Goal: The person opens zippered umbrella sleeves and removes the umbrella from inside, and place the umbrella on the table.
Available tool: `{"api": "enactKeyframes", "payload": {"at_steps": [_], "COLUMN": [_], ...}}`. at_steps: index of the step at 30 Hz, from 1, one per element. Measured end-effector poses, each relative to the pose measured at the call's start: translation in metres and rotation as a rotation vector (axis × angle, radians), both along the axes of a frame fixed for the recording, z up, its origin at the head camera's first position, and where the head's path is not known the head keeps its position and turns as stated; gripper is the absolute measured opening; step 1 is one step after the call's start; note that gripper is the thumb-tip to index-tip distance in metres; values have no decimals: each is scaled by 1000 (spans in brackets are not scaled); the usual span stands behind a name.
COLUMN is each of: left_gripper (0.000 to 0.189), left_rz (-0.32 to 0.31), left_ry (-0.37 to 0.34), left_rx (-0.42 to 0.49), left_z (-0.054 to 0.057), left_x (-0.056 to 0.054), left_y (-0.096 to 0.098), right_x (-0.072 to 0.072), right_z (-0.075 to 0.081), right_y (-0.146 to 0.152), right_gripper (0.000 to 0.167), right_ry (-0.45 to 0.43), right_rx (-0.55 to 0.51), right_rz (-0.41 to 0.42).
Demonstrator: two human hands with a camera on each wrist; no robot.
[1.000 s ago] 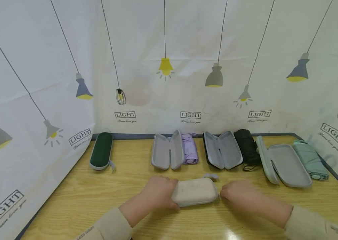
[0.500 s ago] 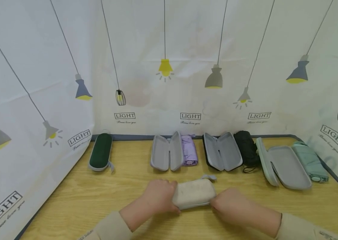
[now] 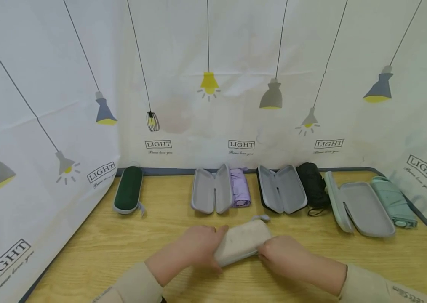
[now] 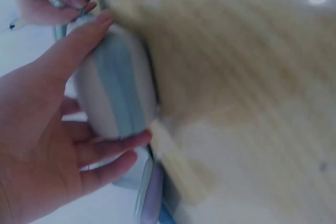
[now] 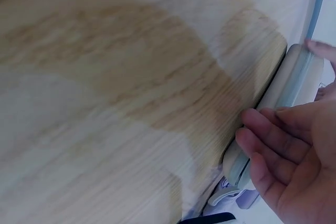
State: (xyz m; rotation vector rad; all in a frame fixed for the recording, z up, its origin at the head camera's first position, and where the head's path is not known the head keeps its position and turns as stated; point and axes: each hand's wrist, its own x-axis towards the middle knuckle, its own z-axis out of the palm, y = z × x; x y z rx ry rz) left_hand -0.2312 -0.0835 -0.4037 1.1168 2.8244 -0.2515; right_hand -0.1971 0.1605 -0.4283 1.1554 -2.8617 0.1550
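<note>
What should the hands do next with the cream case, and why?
Maybe slide the right hand along the pale blue band of the cream case, as if unzipping, while the left hand steadies it. The right hand pinches at that band, the left hand grips one end, and three open cases behind hint this opens too.

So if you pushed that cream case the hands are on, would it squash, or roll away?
The cream case probably wouldn't squash easily: its smooth walls show no visible dent where the left hand grips it. It would more likely slide than roll, being long with a broad, flattish top.
</note>
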Motion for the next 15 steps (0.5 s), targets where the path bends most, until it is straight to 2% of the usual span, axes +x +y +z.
{"api": "enactKeyframes", "payload": {"at_steps": [4, 8, 12, 15], "left_gripper": [107, 95, 87, 78], "left_rz": [-87, -161, -246, -328], "left_ry": [-31, -18, 33, 112], "left_rx": [-34, -76, -122, -155], "left_z": [5, 8, 11, 12], "left_x": [-4, -9, -14, -17], "left_y": [-6, -9, -9, -9], "right_x": [-3, -4, -5, -7], "right_z": [0, -2, -4, -5], "right_y": [3, 6, 8, 9], "right_gripper": [24, 22, 22, 21], "right_ry": [16, 21, 22, 36], "right_rx": [-24, -45, -59, -66], "right_rz": [2, -17, -29, -22]}}
